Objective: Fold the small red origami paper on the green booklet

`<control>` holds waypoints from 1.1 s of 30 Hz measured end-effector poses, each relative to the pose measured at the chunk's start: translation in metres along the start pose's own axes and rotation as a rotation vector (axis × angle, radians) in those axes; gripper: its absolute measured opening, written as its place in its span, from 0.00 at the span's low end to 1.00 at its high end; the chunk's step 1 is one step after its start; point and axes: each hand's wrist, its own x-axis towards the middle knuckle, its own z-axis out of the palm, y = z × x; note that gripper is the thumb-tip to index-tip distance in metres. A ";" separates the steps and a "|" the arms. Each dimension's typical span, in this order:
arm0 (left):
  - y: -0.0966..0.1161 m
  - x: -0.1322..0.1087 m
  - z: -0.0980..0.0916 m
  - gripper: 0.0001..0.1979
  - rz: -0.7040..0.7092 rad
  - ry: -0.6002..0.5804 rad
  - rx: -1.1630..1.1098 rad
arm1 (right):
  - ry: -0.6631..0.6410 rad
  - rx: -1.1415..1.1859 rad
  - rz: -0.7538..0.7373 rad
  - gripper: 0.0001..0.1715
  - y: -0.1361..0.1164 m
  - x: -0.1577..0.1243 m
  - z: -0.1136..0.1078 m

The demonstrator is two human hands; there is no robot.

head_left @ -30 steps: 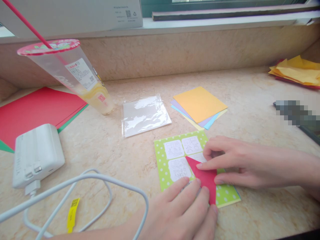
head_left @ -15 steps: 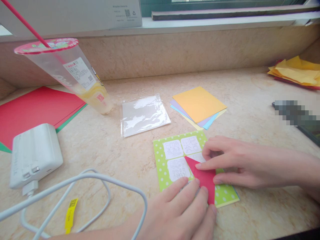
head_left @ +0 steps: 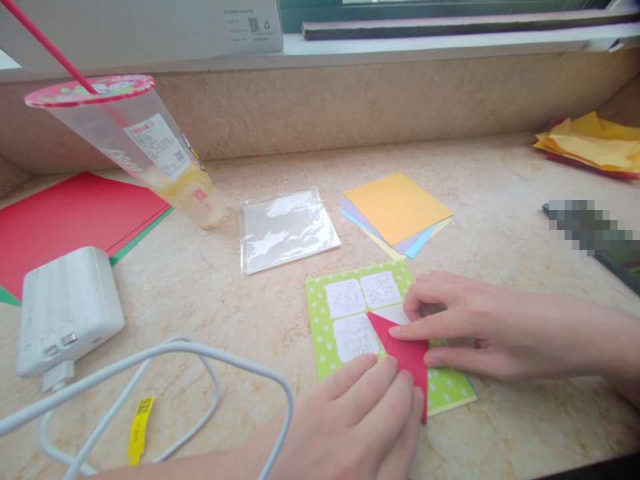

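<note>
A folded piece of red origami paper [head_left: 411,357], pointed at its upper end, lies over a green polka-dot booklet [head_left: 320,313] printed with white panels of line drawings. My left hand [head_left: 367,407] is closed along the paper's lower left side, its fingers bent and bunched together at the edge and partly covering it. From the right, my right hand [head_left: 465,327] holds the paper down. Its index fingertip rests near the upper point, the thumb touches the right edge, and the other fingers are curled.
Behind the booklet lie a clear plastic packet [head_left: 290,230] and fanned coloured paper squares [head_left: 397,207]. To the left are a drink cup [head_left: 155,147] with a straw, red sheets [head_left: 65,213], and a white power bank [head_left: 73,310] with a looping cable [head_left: 220,360]. A phone [head_left: 617,267] is at right.
My left hand has shifted slightly down and left, its fingers drawn closer together. More of the red paper's lower tip shows. My right hand stays nearly in place.
</note>
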 end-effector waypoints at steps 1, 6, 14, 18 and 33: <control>0.001 0.000 0.001 0.17 -0.017 -0.004 -0.007 | 0.009 0.008 0.015 0.16 -0.002 0.000 0.001; 0.005 -0.002 0.009 0.25 -0.121 0.043 0.038 | 0.181 0.066 0.153 0.15 -0.010 -0.002 0.016; 0.005 -0.003 0.014 0.26 -0.119 0.077 0.031 | 0.320 0.187 0.462 0.09 -0.020 0.001 0.042; 0.005 -0.005 0.019 0.27 -0.137 0.053 0.027 | 0.342 0.200 0.460 0.04 -0.022 0.004 0.040; 0.006 -0.002 0.014 0.18 -0.119 0.045 0.093 | 0.496 0.026 0.174 0.11 -0.028 0.001 0.048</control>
